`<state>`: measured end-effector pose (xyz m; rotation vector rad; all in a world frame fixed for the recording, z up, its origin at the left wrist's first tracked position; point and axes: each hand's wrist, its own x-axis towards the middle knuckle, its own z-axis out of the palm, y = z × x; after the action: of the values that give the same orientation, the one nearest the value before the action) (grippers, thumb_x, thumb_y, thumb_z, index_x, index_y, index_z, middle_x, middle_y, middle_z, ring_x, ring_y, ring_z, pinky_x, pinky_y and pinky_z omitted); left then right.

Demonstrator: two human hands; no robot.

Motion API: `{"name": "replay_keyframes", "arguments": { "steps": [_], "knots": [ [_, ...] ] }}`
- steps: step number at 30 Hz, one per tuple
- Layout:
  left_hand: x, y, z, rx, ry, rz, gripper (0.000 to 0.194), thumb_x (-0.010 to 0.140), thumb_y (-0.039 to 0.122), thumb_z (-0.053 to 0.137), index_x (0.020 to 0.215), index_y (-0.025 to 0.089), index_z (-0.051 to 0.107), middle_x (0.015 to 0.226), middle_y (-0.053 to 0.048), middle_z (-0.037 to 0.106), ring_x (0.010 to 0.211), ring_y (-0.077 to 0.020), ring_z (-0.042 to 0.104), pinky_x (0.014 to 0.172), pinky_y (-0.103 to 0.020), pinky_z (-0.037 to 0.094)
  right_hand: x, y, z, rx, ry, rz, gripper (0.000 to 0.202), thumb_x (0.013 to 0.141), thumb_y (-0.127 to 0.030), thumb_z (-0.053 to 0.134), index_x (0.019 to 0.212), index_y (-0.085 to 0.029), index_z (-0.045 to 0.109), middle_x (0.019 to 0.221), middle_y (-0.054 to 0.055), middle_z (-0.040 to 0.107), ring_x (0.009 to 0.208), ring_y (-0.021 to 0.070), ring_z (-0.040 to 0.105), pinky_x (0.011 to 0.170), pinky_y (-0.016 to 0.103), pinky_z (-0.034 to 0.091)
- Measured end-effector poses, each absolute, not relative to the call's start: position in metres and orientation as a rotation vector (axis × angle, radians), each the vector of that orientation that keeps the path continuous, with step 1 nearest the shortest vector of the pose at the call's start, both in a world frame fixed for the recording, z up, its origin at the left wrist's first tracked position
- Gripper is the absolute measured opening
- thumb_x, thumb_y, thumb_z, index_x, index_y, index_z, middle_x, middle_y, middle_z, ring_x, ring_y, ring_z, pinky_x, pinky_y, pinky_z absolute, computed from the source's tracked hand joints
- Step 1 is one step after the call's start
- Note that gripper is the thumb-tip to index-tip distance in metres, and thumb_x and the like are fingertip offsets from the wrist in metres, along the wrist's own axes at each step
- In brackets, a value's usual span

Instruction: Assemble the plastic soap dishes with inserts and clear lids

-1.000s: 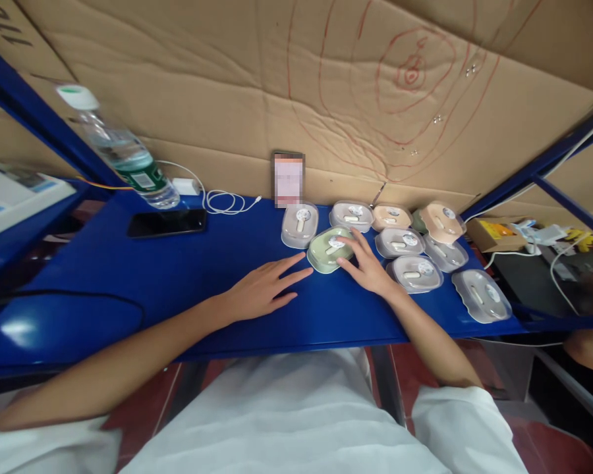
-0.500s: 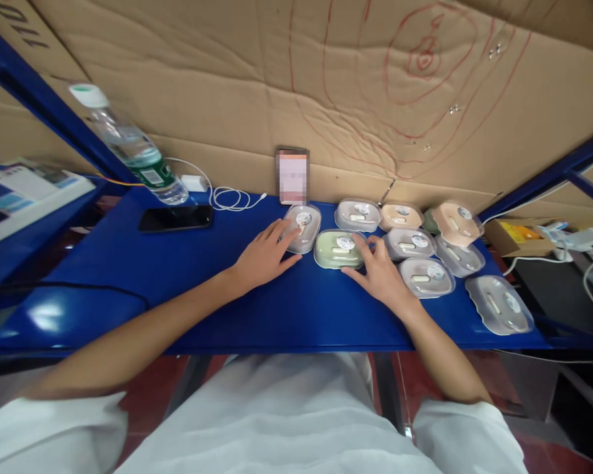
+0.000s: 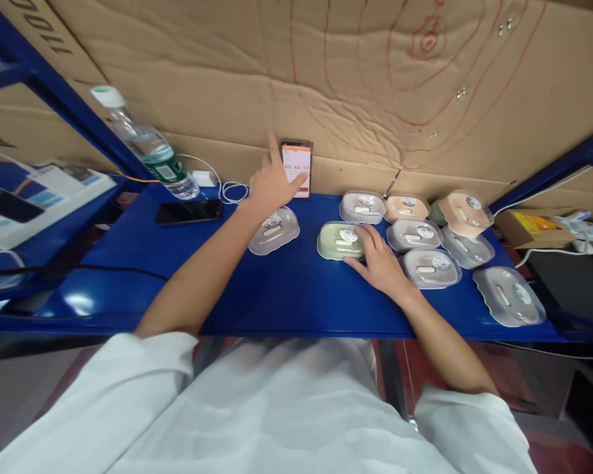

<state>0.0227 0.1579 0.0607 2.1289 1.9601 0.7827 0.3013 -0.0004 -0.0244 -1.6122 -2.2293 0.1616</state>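
My left hand (image 3: 271, 181), slightly blurred, reaches up in front of an upright phone (image 3: 302, 158) with a timer on its screen. Its fingers are spread and its thumb overlaps the screen; whether it touches the glass I cannot tell. Below that hand lies a grey plastic box with a clear lid (image 3: 279, 232), partly hidden by the wrist. My right hand (image 3: 381, 264) grips the right end of a green plastic box with a clear lid (image 3: 333, 242), thumb at the near edge and fingers over the top. The box sits flat on the blue table (image 3: 286, 296).
On the right are several more lidded boxes, among them a grey one (image 3: 432, 268) and a peach one (image 3: 464, 214) stacked on another. A water bottle (image 3: 165, 164), a dark phone (image 3: 188, 211) and a white charger (image 3: 205, 178) are at the left. Cardboard (image 3: 217, 79) walls the back.
My left hand has left the grey box and risen to the upright phone. The grey box has shifted left and turned. My right hand has closed on the green box's end.
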Motion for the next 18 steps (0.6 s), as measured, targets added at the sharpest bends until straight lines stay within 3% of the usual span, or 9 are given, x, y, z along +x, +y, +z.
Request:
{"name": "replay_keyframes", "arguments": {
  "steps": [3, 6, 13, 18],
  "knots": [
    [0.046, 0.171, 0.062, 2.055, 1.954, 1.052, 0.105, 0.096, 0.058, 0.069, 0.175, 0.026, 0.008, 0.176, -0.026, 0.021, 0.148, -0.0525, 0.05, 0.112, -0.068, 0.046, 0.301, -0.003, -0.023, -1.639, -2.227, 0.15, 0.076, 0.106, -0.061, 0.053, 0.168, -0.022, 0.033, 0.173, 0.02, 0.036, 0.156, 0.0436, 0.042, 0.119, 0.068, 0.048],
    [0.061, 0.179, 0.051, 1.985, 1.997, 1.141, 0.124, 0.091, 0.061, 0.077, 0.175, 0.028, -0.007, 0.175, -0.027, 0.021, 0.151, -0.0498, 0.046, 0.111, -0.066, 0.048, 0.299, -0.005, -0.021, -1.685, -2.234, 0.15, 0.075, 0.107, -0.058, 0.052, 0.169, -0.021, 0.032, 0.175, 0.02, 0.033, 0.154, 0.0449, 0.044, 0.115, 0.069, 0.05],
    [0.086, 0.187, 0.025, 1.975, 2.086, 1.054, 0.118, 0.089, 0.044, 0.083, 0.176, 0.017, 0.008, 0.176, -0.031, 0.02, 0.155, -0.0494, 0.039, 0.114, -0.062, 0.047, 0.296, -0.007, -0.02, -1.712, -2.234, 0.154, 0.075, 0.107, -0.056, 0.05, 0.171, -0.022, 0.03, 0.177, 0.02, 0.03, 0.152, 0.0481, 0.045, 0.112, 0.071, 0.051],
    [0.087, 0.189, 0.027, 2.006, 2.048, 1.059, 0.114, 0.092, 0.039, 0.079, 0.176, 0.019, 0.004, 0.176, -0.03, 0.022, 0.154, -0.0495, 0.042, 0.119, -0.064, 0.042, 0.296, -0.006, -0.017, -1.717, -2.232, 0.179, 0.074, 0.107, -0.054, 0.052, 0.17, -0.02, 0.033, 0.177, 0.019, 0.03, 0.151, 0.0474, 0.047, 0.117, 0.069, 0.048]
  ]
}}
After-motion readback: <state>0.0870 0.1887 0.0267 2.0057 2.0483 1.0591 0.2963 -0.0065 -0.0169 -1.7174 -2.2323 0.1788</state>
